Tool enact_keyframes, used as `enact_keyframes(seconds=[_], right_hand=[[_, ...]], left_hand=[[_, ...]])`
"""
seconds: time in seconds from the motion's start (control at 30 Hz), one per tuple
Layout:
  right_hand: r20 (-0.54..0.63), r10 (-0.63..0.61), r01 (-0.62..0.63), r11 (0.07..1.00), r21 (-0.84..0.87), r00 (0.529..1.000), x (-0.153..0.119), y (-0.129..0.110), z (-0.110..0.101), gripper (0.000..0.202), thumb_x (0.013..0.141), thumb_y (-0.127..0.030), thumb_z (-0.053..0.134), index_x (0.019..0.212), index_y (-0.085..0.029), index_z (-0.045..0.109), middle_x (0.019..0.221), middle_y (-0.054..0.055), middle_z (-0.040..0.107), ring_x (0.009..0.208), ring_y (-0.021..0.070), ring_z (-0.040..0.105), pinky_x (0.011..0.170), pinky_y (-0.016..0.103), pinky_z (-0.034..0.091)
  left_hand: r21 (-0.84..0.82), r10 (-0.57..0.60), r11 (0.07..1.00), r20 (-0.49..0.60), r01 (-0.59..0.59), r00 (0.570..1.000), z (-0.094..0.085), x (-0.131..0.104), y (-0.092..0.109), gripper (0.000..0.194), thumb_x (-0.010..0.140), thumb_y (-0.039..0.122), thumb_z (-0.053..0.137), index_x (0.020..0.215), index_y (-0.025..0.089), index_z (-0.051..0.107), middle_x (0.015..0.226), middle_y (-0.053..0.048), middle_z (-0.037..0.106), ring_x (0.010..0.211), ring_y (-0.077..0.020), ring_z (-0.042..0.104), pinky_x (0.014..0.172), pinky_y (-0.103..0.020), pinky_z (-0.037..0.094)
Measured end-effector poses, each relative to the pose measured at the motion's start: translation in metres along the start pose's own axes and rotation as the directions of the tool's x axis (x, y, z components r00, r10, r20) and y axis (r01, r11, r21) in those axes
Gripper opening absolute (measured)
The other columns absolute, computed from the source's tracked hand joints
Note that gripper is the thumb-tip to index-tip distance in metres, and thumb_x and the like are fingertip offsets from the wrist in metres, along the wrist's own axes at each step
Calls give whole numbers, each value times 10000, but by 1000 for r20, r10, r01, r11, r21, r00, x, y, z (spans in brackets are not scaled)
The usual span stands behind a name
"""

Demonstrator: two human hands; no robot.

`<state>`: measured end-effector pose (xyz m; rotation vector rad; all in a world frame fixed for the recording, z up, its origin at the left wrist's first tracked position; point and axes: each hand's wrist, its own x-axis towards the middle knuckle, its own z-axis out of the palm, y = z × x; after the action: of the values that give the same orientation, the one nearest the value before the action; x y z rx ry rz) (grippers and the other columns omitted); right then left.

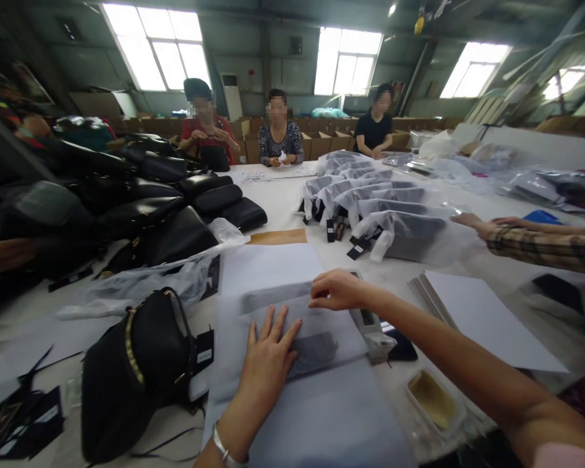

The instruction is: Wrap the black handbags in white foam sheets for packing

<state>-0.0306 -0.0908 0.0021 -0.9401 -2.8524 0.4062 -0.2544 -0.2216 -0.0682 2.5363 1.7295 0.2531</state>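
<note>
My left hand (270, 354) lies flat with its fingers spread on thin white tissue paper (322, 403), and a bracelet circles its wrist. Under the paper a dark flat shape (314, 351) shows through. My right hand (338, 290) is closed at the upper edge of that shape, fingertips pressed together on or just above the paper; what they pinch is too small to make out. To the left of the paper stands a black handbag (121, 370) with a gold chain trim and a black tag (205, 355).
Black bags (175, 237) are piled at the left. Several wrapped bags (409, 234) with tags stand behind right. White boards (492, 318) and a shallow dish (433, 400) lie right. A plaid sleeve (546, 247) reaches in; three people sit across the table.
</note>
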Motion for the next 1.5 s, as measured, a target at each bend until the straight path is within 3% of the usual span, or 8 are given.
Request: enact_keyframes(seconds=[0.3, 0.47, 0.67, 0.8, 0.87, 1.1, 1.3, 1.5], right_hand=[[243, 27, 35, 968, -248, 970, 46, 14, -3, 325, 804, -578, 670, 780, -268, 763, 694, 27, 733, 660, 190, 650, 546, 249, 311], [74, 285, -246, 911, -330, 956, 42, 25, -5, 475, 723, -669, 714, 828, -207, 745, 767, 117, 739, 750, 271, 684, 618, 284, 390], [-251, 532, -586, 770, -253, 808, -38, 30, -3, 246, 958, -383, 542, 1033, -208, 699, 970, 106, 744, 846, 238, 696, 698, 307, 459], [-449, 636, -666, 737, 114, 627, -120, 12, 30, 301, 912, -458, 578, 1053, -231, 716, 1181, 83, 701, 1101, 263, 641, 954, 394, 472], [-427, 731, -676, 671, 304, 533, -150, 0, 50, 339, 882, -505, 588, 980, -226, 754, 1258, 102, 666, 1193, 290, 596, 1039, 448, 430], [-162, 923, -436, 313, 843, 350, -163, -41, 77, 375, 752, -570, 714, 784, -205, 795, 1349, 146, 603, 1241, 338, 568, 1068, 482, 410], [-322, 923, -285, 373, 883, 208, -165, -75, 74, 368, 750, -536, 752, 890, -199, 795, 1356, 128, 602, 1236, 309, 572, 1049, 434, 449], [-74, 975, -148, 107, 983, 208, -180, -104, 91, 429, 725, -553, 769, 950, -188, 781, 1039, 122, 749, 1025, 298, 693, 895, 423, 579]], left_hand=[[3, -9, 1000, -16, 9, 1000, 11, 3, -2, 617, 903, 231, 602, 1454, 422, 401, 1616, -1, 254, 1479, -325, 246, 1093, -641, 351], [3, -6, 1000, -8, 6, 1000, 7, 2, -1, 597, 908, 241, 597, 1452, 403, 412, 1616, -11, 258, 1480, -328, 240, 1096, -642, 343], [1, 1, 1000, 3, -1, 1000, -2, 1, 1, 574, 902, 215, 593, 1437, 370, 452, 1600, -33, 302, 1468, -341, 269, 1079, -637, 366], [14, 9, 1000, -13, -9, 1000, -5, 0, 3, 556, 906, 205, 585, 1432, 343, 469, 1593, -47, 315, 1465, -345, 278, 1083, -628, 365], [17, 17, 1000, -12, -16, 1000, -6, 0, 3, 552, 909, 207, 582, 1434, 335, 469, 1595, -50, 312, 1464, -345, 279, 1083, -629, 364], [33, 30, 999, -26, -29, 999, -5, -2, 1, 532, 926, 234, 564, 1439, 332, 462, 1598, -52, 306, 1464, -352, 276, 1062, -637, 383], [30, 45, 999, -19, -45, 999, -5, -4, -1, 530, 928, 250, 565, 1442, 328, 459, 1601, -53, 296, 1465, -352, 274, 1059, -635, 384], [23, 37, 999, -14, -36, 999, -8, -3, 1, 517, 931, 240, 558, 1434, 321, 473, 1598, -55, 300, 1461, -351, 284, 1060, -631, 383]])
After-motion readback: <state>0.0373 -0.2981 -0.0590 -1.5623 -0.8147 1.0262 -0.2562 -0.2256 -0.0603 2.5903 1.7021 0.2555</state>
